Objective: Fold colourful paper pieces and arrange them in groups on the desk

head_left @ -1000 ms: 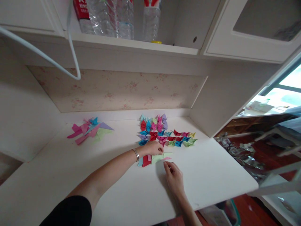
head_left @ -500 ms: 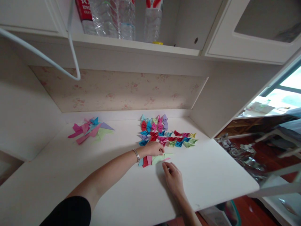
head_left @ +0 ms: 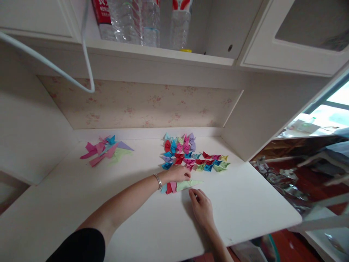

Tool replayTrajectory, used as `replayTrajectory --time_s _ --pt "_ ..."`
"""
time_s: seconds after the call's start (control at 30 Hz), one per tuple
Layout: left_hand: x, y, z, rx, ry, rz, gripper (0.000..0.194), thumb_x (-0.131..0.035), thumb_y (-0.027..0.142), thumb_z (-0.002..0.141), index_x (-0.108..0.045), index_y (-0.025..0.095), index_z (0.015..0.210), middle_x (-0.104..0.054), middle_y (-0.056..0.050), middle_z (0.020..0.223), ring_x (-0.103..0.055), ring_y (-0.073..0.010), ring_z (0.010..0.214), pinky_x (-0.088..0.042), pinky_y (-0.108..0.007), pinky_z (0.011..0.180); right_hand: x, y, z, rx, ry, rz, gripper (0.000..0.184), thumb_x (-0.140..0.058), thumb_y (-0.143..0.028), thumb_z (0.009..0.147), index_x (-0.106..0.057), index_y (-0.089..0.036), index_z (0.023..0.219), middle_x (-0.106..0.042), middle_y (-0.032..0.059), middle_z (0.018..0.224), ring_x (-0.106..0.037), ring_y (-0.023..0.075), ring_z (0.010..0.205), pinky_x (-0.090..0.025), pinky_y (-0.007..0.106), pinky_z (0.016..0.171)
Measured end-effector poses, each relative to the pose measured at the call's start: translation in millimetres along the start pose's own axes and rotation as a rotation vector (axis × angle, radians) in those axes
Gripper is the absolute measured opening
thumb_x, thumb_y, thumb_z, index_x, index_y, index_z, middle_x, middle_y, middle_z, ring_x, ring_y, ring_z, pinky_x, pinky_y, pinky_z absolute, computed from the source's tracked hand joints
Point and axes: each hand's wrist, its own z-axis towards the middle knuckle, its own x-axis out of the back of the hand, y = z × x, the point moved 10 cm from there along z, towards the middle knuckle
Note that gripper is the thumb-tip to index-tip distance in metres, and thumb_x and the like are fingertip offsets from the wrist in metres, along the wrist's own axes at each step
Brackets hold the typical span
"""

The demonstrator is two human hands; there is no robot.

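My left hand (head_left: 179, 173) is closed, fingers curled in, over a small row of folded paper pieces; what it pinches, if anything, is hidden. Below it lie a light green folded paper (head_left: 188, 184) with a long point to the right, a pink piece (head_left: 173, 187), a red piece (head_left: 169, 188) and a light blue piece (head_left: 164, 188). My right hand (head_left: 201, 203) rests on the desk with thumb and fingertips together, just below the green paper. Whether anything is between those fingertips cannot be made out. Small multicoloured origami figures (head_left: 200, 162) stand in rows behind my left hand.
On the desk's left lies a loose pile of folded papers (head_left: 105, 149). More small figures (head_left: 179, 143) stand against the back ledge. Plastic bottles (head_left: 180, 27) fill an overhead shelf, and a white cable (head_left: 87, 65) hangs at upper left. The white desk (head_left: 253, 203) ends at right.
The pink sliver by my right fingertips no longer shows, and the light green paper now lies as one long shape. Both hands stay nearly in place; the view has shifted slightly.
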Motion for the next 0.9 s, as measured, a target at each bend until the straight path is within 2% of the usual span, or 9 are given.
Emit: replayTrajectory --time_s 0.13,0.23,0.37,0.47,0.53,0.63,0.7,0.77,0.9 --pt "19.9 -1.8 -26.2 0.042 0.104 -0.077 0.027 -0.048 0.032 0.089 -0.073 0.021 0.093 -0.074 -0.003 0.093 -0.064 -0.0144 0.081 -0.043 -0.021 0.073 1.2 0.3 -1.6 0.002 -0.009 0.01 0.043 -0.039 -0.051 0.092 -0.069 -0.021 0.087 -0.064 0.0034 0.08 -0.057 0.0167 0.067 -0.04 0.029 0.065" --pt "35.2 -13.3 -72.4 0.137 0.247 -0.269 0.031 -0.046 0.032 0.09 -0.072 0.017 0.095 -0.073 -0.004 0.093 -0.063 -0.0141 0.081 -0.044 -0.02 0.073 0.8 -0.5 -3.4 0.003 -0.03 0.01 0.043 -0.04 -0.053 0.091 -0.069 -0.02 0.087 -0.064 0.0035 0.078 -0.057 0.0169 0.067 -0.041 0.028 0.064" --pt "36.6 -37.8 -169.5 0.345 0.393 -0.474 0.033 -0.047 0.038 0.088 -0.071 0.017 0.084 -0.071 -0.003 0.079 -0.06 -0.0139 0.071 -0.044 -0.021 0.067 -1.9 3.2 -2.6 -0.013 -0.056 0.013 0.044 -0.042 -0.055 0.088 -0.07 -0.021 0.086 -0.066 0.0041 0.077 -0.059 0.0182 0.066 -0.043 0.029 0.064" --pt "27.9 -67.6 -264.8 0.599 0.535 -0.561 0.036 -0.048 0.046 0.086 -0.07 0.018 0.087 -0.07 -0.002 0.077 -0.059 -0.0144 0.066 -0.046 -0.022 0.062 -6.5 1.8 1.5 -0.029 -0.031 0.023 0.043 -0.045 -0.056 0.086 -0.071 -0.021 0.086 -0.069 0.0062 0.085 -0.061 0.0208 0.074 -0.046 0.031 0.068" --pt "18.5 -88.9 -334.3 0.794 0.663 -0.59 0.041 -0.05 0.054 0.082 -0.07 0.019 0.09 -0.07 -0.002 0.076 -0.059 -0.0149 0.062 -0.047 -0.023 0.06 -17.3 -13.5 5.2 0.003 -0.033 0.047 0.042 -0.046 -0.054 0.087 -0.071 -0.021 0.086 -0.069 0.0075 0.088 -0.062 0.0219 0.078 -0.046 0.032 0.07" --pt "2.0 -109.8 -422.2 1.015 0.834 -0.601 0.048 -0.056 0.063 0.073 -0.07 0.02 0.09 -0.071 -0.002 0.075 -0.062 -0.018 0.062 -0.051 -0.025 0.059 -55.9 -68.2 11.4 0.157 -0.16 0.077 0.038 -0.046 -0.049 0.089 -0.071 -0.021 0.082 -0.069 0.0066 0.081 -0.061 0.0203 0.076 -0.046 0.03 0.07" --pt "-5.2 -115.9 -460.5 1.115 0.934 -0.584 0.051 -0.061 0.065 0.068 -0.071 0.021 0.09 -0.072 -0.003 0.076 -0.066 -0.021 0.069 -0.053 -0.026 0.061 -93.5 -117.1 15.5 0.284 -0.3 0.091 0.033 -0.046 -0.042 0.09 -0.071 -0.022 0.082 -0.069 0.0044 0.079 -0.061 0.018 0.074 -0.045 0.028 0.069" --pt "-6.7 -116.6 -475.4 1.131 1.001 -0.584 0.052 -0.063 0.066 0.064 -0.072 0.021 0.09 -0.073 -0.004 0.083 -0.068 -0.0228 0.076 -0.055 -0.027 0.066 -134.8 -164.8 23.0 0.377 -0.432 0.125 0.029 -0.046 -0.036 0.09 -0.072 -0.023 0.085 -0.07 0.0022 0.084 -0.062 0.0155 0.073 -0.046 0.025 0.068" --pt "1.9 -112.9 -468.3 1.107 1.037 -0.572 0.051 -0.064 0.065 0.063 -0.073 0.02 0.086 -0.074 -0.005 0.084 -0.068 -0.0227 0.075 -0.055 -0.027 0.067 -223.5 -238.5 54.8 0.491 -0.607 -0.009 0.027 -0.045 -0.029 0.09 -0.071 -0.023 0.096 -0.072 -0.0014 0.097 -0.064 0.0133 0.084 -0.047 0.022 0.074"
